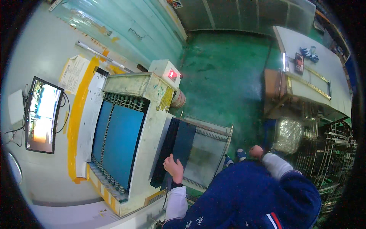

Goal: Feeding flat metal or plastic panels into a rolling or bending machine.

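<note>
1. Our left hand [174,169] is released, fingers loosely bent and spread, right by the near end of the dark panels [183,139]. From up here we can't tell if the fingertips actually brush them.
2. Those panels are thin, flat and matte, nearly black-blue, standing packed side by side in the left part of the rack [227,139], just beside the machine.
3. The rack is a metal frame with rows of close-set, coil-looking teeth along two facing sides. Its right part shows a pale, smooth base, so there's open room between the last panel and the outer rail.
4. Our right hand [257,152] is curled up close to the body, past the rack's outer edge. Can't tell whether it's clenched around something.
5. The machine [146,126] has a scuffed, pale casing with straight edges. Flat blue sheet [124,143] lies inside its opening, with knobbly roller rows at both ends and another line of rollers crossing it.
6. Elbow room: the smooth, worn green floor [217,72] stretches between the machine and the white table [328,65]. Tighter on our right, where crinkly clear wrap [288,134] and thin-barred metal racks [328,156] crowd in.
</note>
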A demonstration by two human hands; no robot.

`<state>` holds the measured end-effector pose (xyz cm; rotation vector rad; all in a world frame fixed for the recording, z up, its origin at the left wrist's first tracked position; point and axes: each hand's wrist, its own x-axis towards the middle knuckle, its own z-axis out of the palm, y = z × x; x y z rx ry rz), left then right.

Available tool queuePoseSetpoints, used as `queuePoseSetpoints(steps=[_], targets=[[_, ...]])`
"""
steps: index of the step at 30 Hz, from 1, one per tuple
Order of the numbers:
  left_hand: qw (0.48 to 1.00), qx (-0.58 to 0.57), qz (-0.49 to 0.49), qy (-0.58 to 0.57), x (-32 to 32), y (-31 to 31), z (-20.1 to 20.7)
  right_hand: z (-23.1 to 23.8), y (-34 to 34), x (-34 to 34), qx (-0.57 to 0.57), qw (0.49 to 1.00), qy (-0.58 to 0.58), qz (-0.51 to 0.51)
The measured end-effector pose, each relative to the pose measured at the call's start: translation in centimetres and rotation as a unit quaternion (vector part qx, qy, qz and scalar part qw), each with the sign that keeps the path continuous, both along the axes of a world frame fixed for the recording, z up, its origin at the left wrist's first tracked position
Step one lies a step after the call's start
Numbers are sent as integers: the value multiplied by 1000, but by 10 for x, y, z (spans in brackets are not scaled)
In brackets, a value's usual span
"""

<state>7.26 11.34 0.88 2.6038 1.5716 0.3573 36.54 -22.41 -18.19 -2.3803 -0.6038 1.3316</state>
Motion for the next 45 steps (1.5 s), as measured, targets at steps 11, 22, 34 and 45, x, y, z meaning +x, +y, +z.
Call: queuePoseSetpoints(steps=[11,22,34,45], targets=[[986,-146,-14,83,-45,50,-61,-71,-15,10,65,978,-102,171],[988,-118,39,87,-32,46,-62,-29,-33,3,-17,1000,-20,-11],[988,-107,61,96,-29,45,-66,-13,-34,5,-10,998,-49,34],[989,-119,54,69,-24,39,-59,-10,-43,4,-21,999,-36,-4]])
